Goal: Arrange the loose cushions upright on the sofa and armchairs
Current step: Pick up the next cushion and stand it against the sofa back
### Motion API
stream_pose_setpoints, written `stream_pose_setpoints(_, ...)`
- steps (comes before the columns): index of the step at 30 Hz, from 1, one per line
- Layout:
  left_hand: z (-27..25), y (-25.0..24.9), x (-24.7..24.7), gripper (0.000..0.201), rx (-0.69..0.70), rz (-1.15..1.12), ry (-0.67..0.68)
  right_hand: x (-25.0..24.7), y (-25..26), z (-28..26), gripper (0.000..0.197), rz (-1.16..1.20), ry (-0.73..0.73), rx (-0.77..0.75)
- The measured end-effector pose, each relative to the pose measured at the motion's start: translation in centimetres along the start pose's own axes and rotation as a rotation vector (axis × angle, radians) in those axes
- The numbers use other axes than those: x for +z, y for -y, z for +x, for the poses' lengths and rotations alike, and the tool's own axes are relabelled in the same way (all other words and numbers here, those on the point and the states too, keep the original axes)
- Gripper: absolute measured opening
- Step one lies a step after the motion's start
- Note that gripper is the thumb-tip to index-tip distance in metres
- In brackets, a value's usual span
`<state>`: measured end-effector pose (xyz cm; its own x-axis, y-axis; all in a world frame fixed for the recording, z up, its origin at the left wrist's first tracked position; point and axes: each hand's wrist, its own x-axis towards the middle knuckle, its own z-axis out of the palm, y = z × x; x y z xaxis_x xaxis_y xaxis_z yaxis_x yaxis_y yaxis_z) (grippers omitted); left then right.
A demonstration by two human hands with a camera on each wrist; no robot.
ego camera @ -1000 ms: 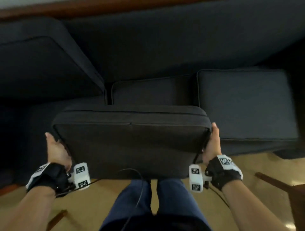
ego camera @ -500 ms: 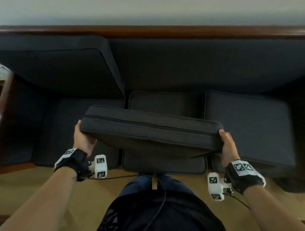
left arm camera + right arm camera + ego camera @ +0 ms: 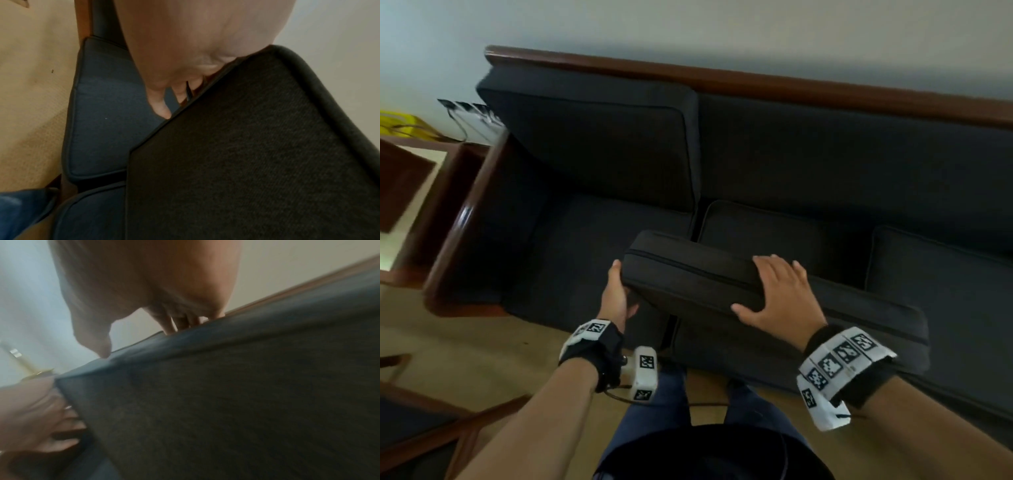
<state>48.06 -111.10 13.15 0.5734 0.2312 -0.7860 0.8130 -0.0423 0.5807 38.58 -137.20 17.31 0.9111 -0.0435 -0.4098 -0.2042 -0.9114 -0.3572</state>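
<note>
The left hand [image 3: 616, 298] cups the near left corner of a loose, flat, dark charcoal fabric cushion [image 3: 698, 281], thumb on the upper edge and fingers curled underneath, so it carries the weight at that end. The right hand [image 3: 779, 294] lies spread across the top edge near the middle, fingers straight and draped over the far side, thumb out along the near face; it looks like a steadying press more than a clamp. From the right wrist view the fingertips [image 3: 180, 324] reach just over the rim.

The cushion hangs in front of the dark navy upholstered sofa with a polished wooden frame [image 3: 756, 82], above the seat cushions [image 3: 767, 236], slanting down from left to right, its long zippered edge turned upward. Whether its lower edge touches the seat I cannot tell. I judge it is held this way so it can be tipped back and stood against the bare middle stretch of the backrest, beside the matching back cushion [image 3: 599, 144] already upright at the sofa's left end.

The cushion itself is a thick rectangular slab with piped seams and a zip line running along its side band. Its weave looks coarse and matte, a shade greyer than the sofa. It keeps its shape between the hands without sagging, so it seems firmly filled.
</note>
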Motion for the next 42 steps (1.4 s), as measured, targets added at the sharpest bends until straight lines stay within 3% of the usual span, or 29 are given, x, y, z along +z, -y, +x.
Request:
stream_pose_setpoints(4,0.4,0.5,-1.9,0.068,-0.093,0.006,0.09,1.7,7.8,3.3,0.124,-0.231,0.069,-0.021)
stream_pose_setpoints(6,2.5,1.7,-3.3,0.11,-0.115,0.047,0.149,2.9,11.1,4.8,0.129,-0.303,0.05,0.018)
stream_pose_setpoints(8,5.7,3.3,-4.6,0.126,-0.118,0.084,0.197,3.9,13.8,6.2,0.129,-0.323,0.039,0.068)
stream_pose_setpoints(14,10.1,3.1,-5.6,0.106,-0.172,0.133,0.381,4.4,16.8,8.9,0.112,-0.281,0.022,0.204)
stream_pose_setpoints(20,5.7,-3.4,-6.6,0.054,0.108,0.475,0.602,1.4,15.0,7.6,0.084,-0.101,-0.024,0.252)
stream_pose_setpoints(22,5.8,-4.1,-7.3,0.056,0.21,0.575,0.69,-0.1,14.5,6.0,0.078,-0.037,-0.074,0.251)
stream_pose_setpoints(25,5.9,-5.6,-8.7,0.085,0.317,0.618,0.778,-3.7,13.9,3.2,0.074,0.127,-0.211,0.21)
stream_pose_setpoints(27,5.6,-7.5,-9.4,0.091,0.396,0.556,0.731,-6.5,13.4,1.2,0.08,0.277,-0.311,0.161)
stream_pose_setpoints(31,5.6,-12.5,-11.0,0.062,0.609,0.259,0.349,-10.2,12.1,-2.4,0.085,0.678,-0.52,-0.058)
stream_pose_setpoints(34,4.5,-15.5,-12.2,0.07,0.602,0.053,0.184,-9.9,10.0,-3.3,0.094,0.891,-0.516,-0.12)
stream_pose_setpoints(39,2.7,-15.0,-10.5,0.053,0.522,0.08,0.258,-5.9,5.7,-2.2,0.12,0.988,-0.344,-0.013)
stream_pose_setpoints(42,1.2,-13.5,-7.8,0.059,0.517,0.066,0.354,-6.6,4.2,-2.4,0.123,1.071,-0.45,0.137)
